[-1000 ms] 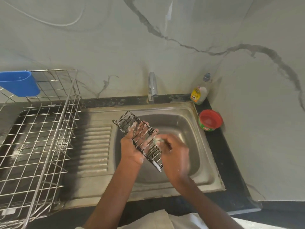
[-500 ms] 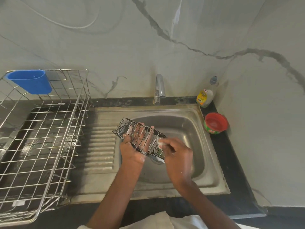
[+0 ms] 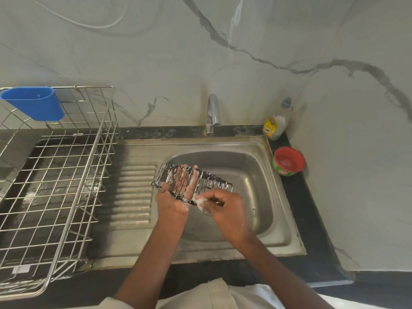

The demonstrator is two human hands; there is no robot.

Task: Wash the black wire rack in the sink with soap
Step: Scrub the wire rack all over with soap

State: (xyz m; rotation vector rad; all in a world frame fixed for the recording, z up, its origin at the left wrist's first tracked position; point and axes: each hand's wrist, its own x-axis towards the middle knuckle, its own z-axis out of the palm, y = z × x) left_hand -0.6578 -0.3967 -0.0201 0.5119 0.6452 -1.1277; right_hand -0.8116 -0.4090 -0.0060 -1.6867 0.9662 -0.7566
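Steel sink [image 3: 256,152] cradles sudsy black wire rack [image 3: 214,181].

Left hand [image 3: 176,197] fingers sit behind the black wire rack [image 3: 191,182], seen only through its wires. Whatever the right hand [image 3: 225,207] pinches is buried in foam, can't identify. Bottle [image 3: 275,123] label unreadable. Dish rack [image 3: 55,186] cut off at left edge.

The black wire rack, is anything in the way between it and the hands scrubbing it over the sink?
Nothing visible. The left hand grips the black wire rack directly, and the right hand presses a soapy scrubber against its near edge.
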